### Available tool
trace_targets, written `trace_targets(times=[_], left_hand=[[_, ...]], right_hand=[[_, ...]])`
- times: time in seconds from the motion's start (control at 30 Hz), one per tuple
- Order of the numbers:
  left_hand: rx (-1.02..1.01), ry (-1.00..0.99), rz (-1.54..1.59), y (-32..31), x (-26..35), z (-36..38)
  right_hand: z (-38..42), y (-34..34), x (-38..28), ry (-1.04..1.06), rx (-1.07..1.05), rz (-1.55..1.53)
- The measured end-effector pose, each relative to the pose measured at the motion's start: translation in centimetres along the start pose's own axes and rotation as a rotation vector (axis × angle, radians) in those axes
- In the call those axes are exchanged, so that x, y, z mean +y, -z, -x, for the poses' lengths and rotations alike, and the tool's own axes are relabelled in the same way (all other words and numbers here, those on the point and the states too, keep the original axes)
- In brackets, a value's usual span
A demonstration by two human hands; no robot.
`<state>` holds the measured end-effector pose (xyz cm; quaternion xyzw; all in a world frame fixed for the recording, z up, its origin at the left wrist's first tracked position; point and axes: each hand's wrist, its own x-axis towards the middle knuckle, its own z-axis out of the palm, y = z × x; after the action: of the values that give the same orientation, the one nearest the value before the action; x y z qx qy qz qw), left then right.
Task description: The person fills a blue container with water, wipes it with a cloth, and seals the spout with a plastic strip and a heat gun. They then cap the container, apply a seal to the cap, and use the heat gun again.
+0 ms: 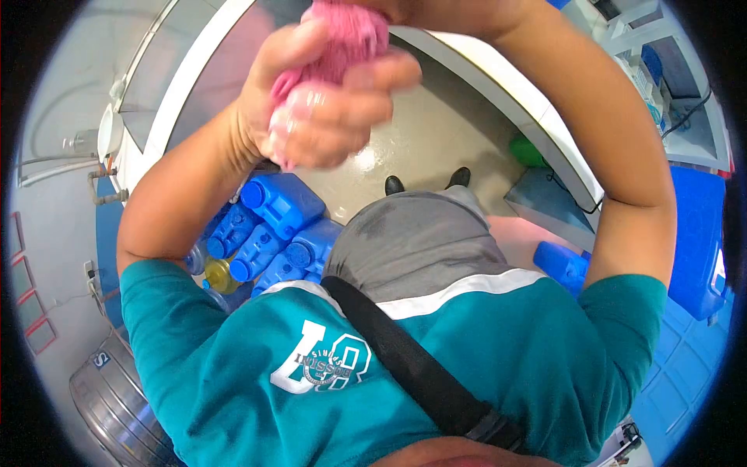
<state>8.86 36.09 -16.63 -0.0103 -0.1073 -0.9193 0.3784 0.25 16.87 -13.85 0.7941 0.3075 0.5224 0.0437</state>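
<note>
- Plainly, the left hand (331, 109) is clenched around one pink cloth (342, 43), fingers curled over its front and slightly blurred, with wet-looking glints on the skin.
- The left forearm (191, 175) slants up and inward from a bent elbow.
- The right forearm (580, 78) arcs in from the other side, its elbow bent outward; the right hand (412, 11) is near the top of the cloth but cut off by the frame, so I can't say what its fingers grip.
- That cloth is raised in front of the body, left of the middle, above the shiny floor (436, 93).
- Two dark shoes (394, 185) show below.
- At least five blue jugs (289, 204) crowd together on the left; overlap prevents an exact count.
- One yellow container (223, 274) sits just beside them.
- Rightward: one small blue container (560, 265), one large blue container (695, 241), one green object (527, 151).
- One metal drum (128, 412) stands lower left.
</note>
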Motion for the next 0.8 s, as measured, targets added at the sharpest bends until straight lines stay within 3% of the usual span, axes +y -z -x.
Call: trace_targets(times=[0.03, 0.1, 0.17, 0.23, 0.3, 0.37, 0.43, 0.47, 0.6, 0.73, 0.8], left_hand=[[0.138, -0.051, -0.075, -0.6, 0.9, 0.2], [0.589, -0.17, -0.365, -0.8, 2.2, 0.6], [0.973, -0.171, -0.775, 2.6, 3.7, 1.9], [1.307, -0.149, -0.938, 6.2, 3.9, 1.8], [1.438, -0.132, -1.262, 10.9, 4.5, 2.5], [1.58, -0.059, -1.96, 16.8, 5.1, 3.5], [1.557, 0.23, -2.268, 19.4, 5.0, 3.6], [1.58, 0.337, -2.193, 20.5, 4.9, 3.5], [1.628, 0.432, -2.081, 21.1, 3.5, 2.4], [1.569, 0.424, -2.099, 21.0, 4.3, 0.7], [1.427, 0.227, -2.164, 20.0, 4.9, -0.2]], right_hand=[[-0.3, 0.2, -0.8, -0.214, -0.119, 0.077], [0.1, -0.1, -1.2, -0.282, -0.365, 0.133], [1.4, -2.4, -2.1, -0.514, -0.656, 0.119], [5.6, -6.9, -1.7, -0.656, -0.825, -0.231], [7.1, -9.1, -4.0, -0.768, -1.005, -0.056], [10.3, -12.0, -5.4, -0.859, -1.04, -0.024], [11.6, -12.9, -7.1, -1.076, -1.129, -0.156], [12.5, -13.5, -7.9, -1.157, -1.174, -0.165], [14.3, -13.4, -9.5, -1.282, -1.252, -0.187], [15.2, -11.3, -9.0, -1.327, -1.235, -0.178], [16.2, -9.3, -8.6, -1.263, -1.048, -0.148]])
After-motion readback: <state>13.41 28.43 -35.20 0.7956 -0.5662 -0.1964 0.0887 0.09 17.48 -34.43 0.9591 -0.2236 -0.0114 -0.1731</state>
